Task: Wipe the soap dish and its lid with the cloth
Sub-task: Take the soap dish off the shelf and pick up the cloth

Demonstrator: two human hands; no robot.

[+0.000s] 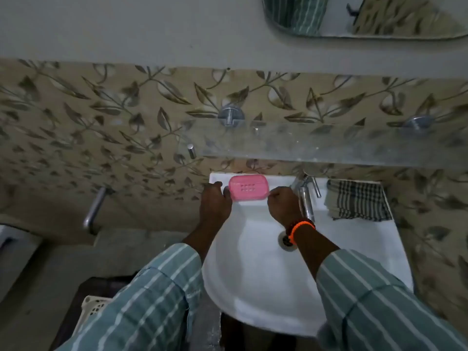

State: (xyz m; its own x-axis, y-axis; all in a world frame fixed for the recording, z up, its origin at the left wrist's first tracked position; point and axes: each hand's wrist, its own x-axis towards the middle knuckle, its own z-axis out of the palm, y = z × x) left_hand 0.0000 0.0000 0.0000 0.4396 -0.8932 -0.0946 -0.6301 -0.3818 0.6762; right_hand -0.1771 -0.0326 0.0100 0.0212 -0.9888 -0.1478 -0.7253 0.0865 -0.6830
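- Your left hand [215,198] and right hand [282,202] hold the pink soap dish [248,187] between them — left fingers curled round its left end, right fingertips pinching its right end.
- The soap dish sits at the back ledge of the sink [266,287], left of the tap [305,196], its holed face turned up; whether the lid is on it, you cannot tell.
- The checked cloth [357,200] lies folded on the sink's right back corner, right of the tap, apart from both hands.
- An orange band [300,228] circles your right wrist, over the sink's bowl near the drain [287,240].
- A glass shelf [329,145] hangs on the leaf-patterned wall above the sink — a mirror [367,16] higher still.
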